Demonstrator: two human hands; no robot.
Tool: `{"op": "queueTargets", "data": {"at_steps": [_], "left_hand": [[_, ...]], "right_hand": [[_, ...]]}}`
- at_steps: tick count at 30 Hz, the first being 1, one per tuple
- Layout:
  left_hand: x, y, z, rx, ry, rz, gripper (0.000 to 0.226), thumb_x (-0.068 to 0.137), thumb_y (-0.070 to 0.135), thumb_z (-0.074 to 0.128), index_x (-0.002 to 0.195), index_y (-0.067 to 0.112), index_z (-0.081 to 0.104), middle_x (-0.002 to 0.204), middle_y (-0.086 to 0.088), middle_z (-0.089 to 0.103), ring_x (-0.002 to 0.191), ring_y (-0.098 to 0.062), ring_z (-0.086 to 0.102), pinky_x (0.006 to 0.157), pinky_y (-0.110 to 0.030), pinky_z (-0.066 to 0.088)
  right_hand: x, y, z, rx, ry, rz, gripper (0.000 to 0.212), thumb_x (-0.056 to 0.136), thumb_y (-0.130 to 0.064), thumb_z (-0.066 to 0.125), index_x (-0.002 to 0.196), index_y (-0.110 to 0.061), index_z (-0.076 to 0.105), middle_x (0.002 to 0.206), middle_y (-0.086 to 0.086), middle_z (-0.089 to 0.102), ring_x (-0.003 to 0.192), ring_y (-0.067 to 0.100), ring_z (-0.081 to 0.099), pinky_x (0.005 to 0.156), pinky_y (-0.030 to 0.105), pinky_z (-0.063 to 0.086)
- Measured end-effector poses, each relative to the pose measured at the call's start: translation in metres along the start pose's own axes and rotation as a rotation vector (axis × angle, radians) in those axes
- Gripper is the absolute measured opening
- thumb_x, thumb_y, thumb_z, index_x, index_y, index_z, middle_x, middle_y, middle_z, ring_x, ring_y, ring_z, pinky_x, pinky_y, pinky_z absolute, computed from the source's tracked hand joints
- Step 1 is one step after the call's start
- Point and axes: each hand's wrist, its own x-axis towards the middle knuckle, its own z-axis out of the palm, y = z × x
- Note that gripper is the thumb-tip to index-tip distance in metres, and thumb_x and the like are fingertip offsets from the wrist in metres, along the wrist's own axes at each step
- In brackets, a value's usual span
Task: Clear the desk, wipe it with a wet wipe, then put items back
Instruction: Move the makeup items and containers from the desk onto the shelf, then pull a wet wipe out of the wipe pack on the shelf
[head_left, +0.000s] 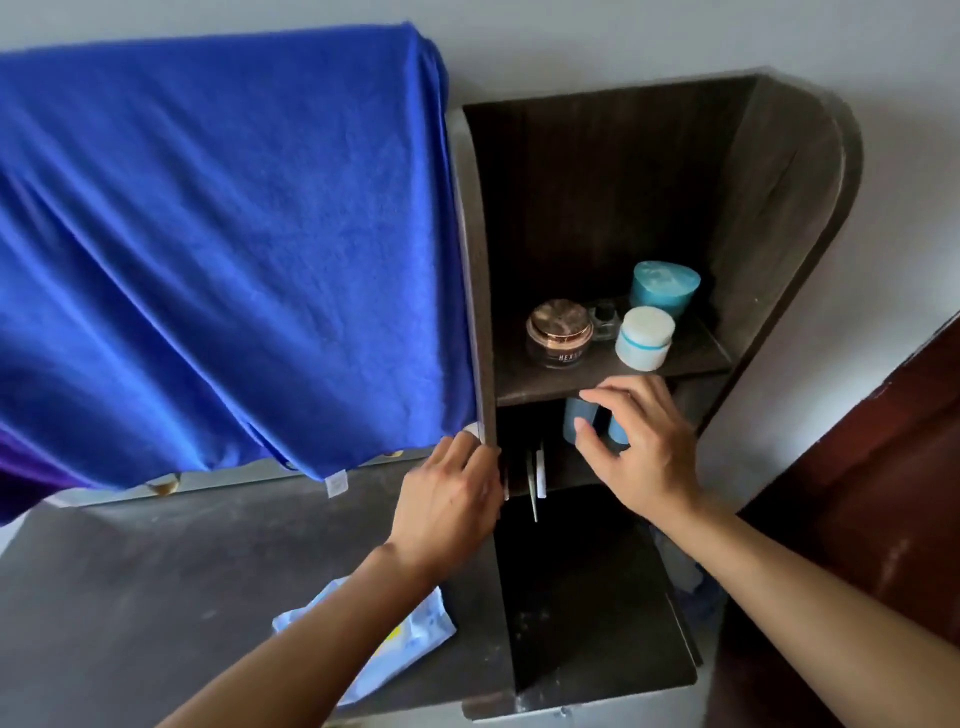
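Note:
The dark desk top (171, 577) lies at the lower left, with a white wet wipe pack (415, 631) partly under my left forearm. My right hand (644, 447) reaches into the lower shelf compartment, where thumb and fingers curl round a blue bottle (579, 418); a second blue container (618, 434) shows just behind the palm. My left hand (447, 499) lies against the front edge of the shelf's side panel (483, 312). Its fingertips are hidden there, next to some thin upright items (537, 475).
A blue towel (223, 249) hangs over the back of the desk. On the upper shelf (545, 382) stand a copper-lidded jar (560, 332), a white jar (644, 338), a teal jar (665, 286) and a small dark bottle (604, 319). A dark red door (883, 493) is at right.

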Motion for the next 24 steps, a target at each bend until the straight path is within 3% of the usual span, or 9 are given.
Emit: {"op": "queueTargets", "data": {"at_steps": [5,8,10,14,20,24], "left_hand": [[-0.074,-0.063,0.019,0.075,-0.164,-0.257,0.018,0.078,0.024,0.046,0.079,0.015,0.061,0.076,-0.001,0.056,0.066,-0.024,0.058,0.042,-0.033,0.043],[-0.118,-0.105,0.024,0.082,-0.267,-0.448,0.011,0.076,0.022,0.055,0.081,0.015,0.062,0.077,-0.003,0.058,0.069,-0.028,0.061,0.045,-0.032,0.046],[-0.144,-0.128,0.026,0.071,-0.345,-0.598,0.016,0.079,0.02,0.064,0.092,0.011,0.063,0.089,-0.008,0.06,0.082,-0.032,0.061,0.056,-0.036,0.049],[-0.188,-0.169,0.032,0.082,-0.494,-0.765,0.033,0.09,0.032,0.052,0.115,0.009,0.051,0.114,-0.013,0.051,0.106,-0.033,0.052,0.078,-0.04,0.046],[-0.233,-0.206,0.046,0.007,-0.746,-0.84,0.047,0.094,0.047,0.037,0.129,0.017,0.032,0.119,-0.012,0.054,0.11,-0.032,0.054,0.081,-0.038,0.045],[-0.242,-0.21,0.054,-0.179,-0.722,-0.79,0.056,0.094,0.036,0.044,0.141,0.015,0.022,0.12,-0.017,0.057,0.105,-0.038,0.057,0.078,-0.037,0.043]], "right_hand": [[-0.044,-0.043,0.054,0.169,-0.266,0.016,0.02,0.081,-0.026,0.065,0.096,-0.014,0.069,0.087,-0.003,0.064,0.073,0.012,0.061,0.057,0.032,0.051],[-0.079,-0.072,0.096,0.185,-0.51,0.103,0.026,0.08,-0.037,0.06,0.099,-0.021,0.066,0.084,-0.011,0.062,0.066,0.007,0.06,0.051,0.029,0.05],[-0.101,-0.088,0.124,0.131,-0.688,0.166,0.034,0.08,-0.044,0.055,0.108,-0.025,0.062,0.091,-0.01,0.061,0.073,0.012,0.064,0.055,0.031,0.051],[-0.136,-0.112,0.174,-0.042,-0.983,0.302,0.049,0.086,-0.044,0.054,0.131,-0.027,0.045,0.114,-0.003,0.054,0.103,0.022,0.058,0.075,0.034,0.048],[-0.18,-0.153,0.213,-0.136,-1.0,0.632,0.067,0.084,-0.049,0.058,0.141,-0.023,0.034,0.126,0.006,0.046,0.116,0.028,0.049,0.087,0.039,0.045],[-0.189,-0.178,0.222,-0.11,-0.892,0.807,0.068,0.084,-0.047,0.062,0.141,-0.023,0.034,0.119,0.009,0.046,0.107,0.032,0.055,0.081,0.037,0.045]]}}
